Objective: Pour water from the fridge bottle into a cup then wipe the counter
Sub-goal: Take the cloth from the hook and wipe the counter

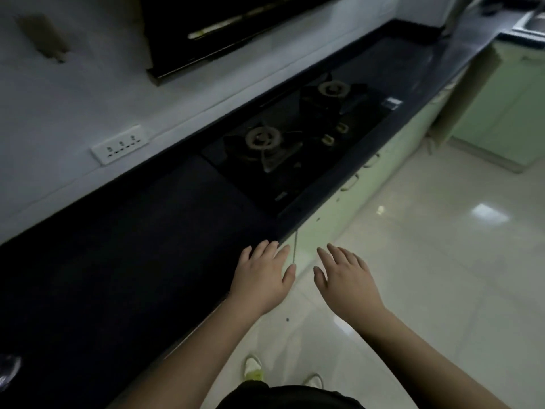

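Left hand [262,276]: grip empty, fingers straight and spread, palm down, over the front edge of the tabletop [124,261]; whether it touches the edge cannot be told.

Right hand [345,278]: grip empty, fingers straight and relaxed, palm down, held out over the floor [442,261], just beside the left hand and clear of the tabletop.

Task's things: no fridge, bottle, cup or cloth in view. A faint glinting object [8,370] at the lower left edge is too dark to identify. All lie somewhere outside the frame, away from both grips.

Step in hand, judged: the start, nothing yet fetched. To do it well, turn to find the fridge, keep one hand free for the door, take the bottle round its body.

Surroundings: gas hob [295,143] set into the dark tabletop beyond the hands; socket strip [119,144] on the wall; pale green cabinets [368,184] below.
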`<state>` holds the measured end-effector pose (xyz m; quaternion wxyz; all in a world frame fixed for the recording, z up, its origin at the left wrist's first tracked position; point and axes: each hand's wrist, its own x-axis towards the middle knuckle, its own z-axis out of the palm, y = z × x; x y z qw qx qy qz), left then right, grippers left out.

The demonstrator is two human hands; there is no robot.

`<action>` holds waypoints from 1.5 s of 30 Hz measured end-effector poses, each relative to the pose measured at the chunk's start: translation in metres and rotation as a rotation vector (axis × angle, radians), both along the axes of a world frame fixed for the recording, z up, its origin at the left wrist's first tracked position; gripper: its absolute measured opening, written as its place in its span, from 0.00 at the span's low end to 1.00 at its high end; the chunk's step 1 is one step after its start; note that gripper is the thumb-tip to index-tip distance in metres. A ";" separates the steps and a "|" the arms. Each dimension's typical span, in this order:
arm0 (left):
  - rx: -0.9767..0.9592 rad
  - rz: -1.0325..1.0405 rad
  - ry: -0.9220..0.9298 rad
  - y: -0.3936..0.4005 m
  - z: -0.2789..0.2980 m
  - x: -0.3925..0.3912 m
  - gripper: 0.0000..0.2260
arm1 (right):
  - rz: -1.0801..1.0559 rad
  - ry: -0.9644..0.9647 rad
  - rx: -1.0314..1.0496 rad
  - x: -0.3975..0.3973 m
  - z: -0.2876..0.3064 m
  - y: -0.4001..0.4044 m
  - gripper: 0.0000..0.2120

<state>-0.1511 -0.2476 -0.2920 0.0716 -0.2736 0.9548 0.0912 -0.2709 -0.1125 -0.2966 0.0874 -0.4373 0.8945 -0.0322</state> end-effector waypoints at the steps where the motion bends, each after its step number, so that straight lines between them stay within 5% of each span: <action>1: 0.003 -0.031 -0.007 0.005 0.001 -0.012 0.25 | -0.029 -0.008 -0.009 -0.008 0.002 0.009 0.29; 20: -0.030 -0.578 0.072 -0.005 0.021 -0.215 0.26 | -0.542 0.054 -0.005 -0.127 0.023 0.060 0.37; 34: -0.003 -0.761 0.107 0.024 0.024 -0.332 0.26 | -0.726 0.113 0.012 -0.207 0.034 0.076 0.29; 45: -0.036 -0.832 0.052 0.099 0.030 -0.480 0.27 | -0.767 0.104 -0.052 -0.343 0.026 0.148 0.26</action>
